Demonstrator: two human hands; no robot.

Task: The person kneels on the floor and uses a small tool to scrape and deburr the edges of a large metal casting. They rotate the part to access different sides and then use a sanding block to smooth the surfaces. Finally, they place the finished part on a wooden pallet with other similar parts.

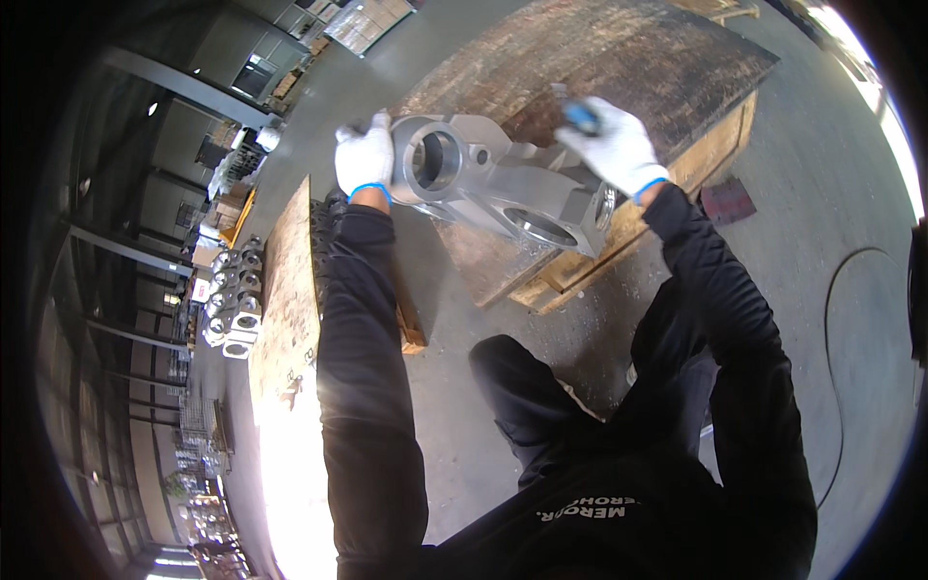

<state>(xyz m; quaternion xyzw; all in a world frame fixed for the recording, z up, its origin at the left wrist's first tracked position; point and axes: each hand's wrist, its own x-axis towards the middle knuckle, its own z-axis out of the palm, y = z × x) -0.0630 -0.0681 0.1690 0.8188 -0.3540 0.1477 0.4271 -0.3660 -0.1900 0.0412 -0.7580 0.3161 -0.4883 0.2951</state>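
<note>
A large grey cast-metal housing point(500, 181) with round machined bores lies on a worn wooden bench top point(616, 43). My left hand point(365, 154), in a white glove with a blue cuff, grips the housing's left end beside a ring-shaped bore. Over the housing's far right side, my right hand point(616, 145), gloved the same way, holds a small blue-handled tool point(580, 116). Motion blur hides what kind of tool it is. Whether its tip touches the metal, I cannot tell.
A second wooden board point(286, 254) stands to the left, with several similar castings point(235, 297) beyond it. On the floor at right lie a dark red piece point(727, 201) and a thin cable or hose point(830, 326). Wrapped cartons point(368, 23) stand far off.
</note>
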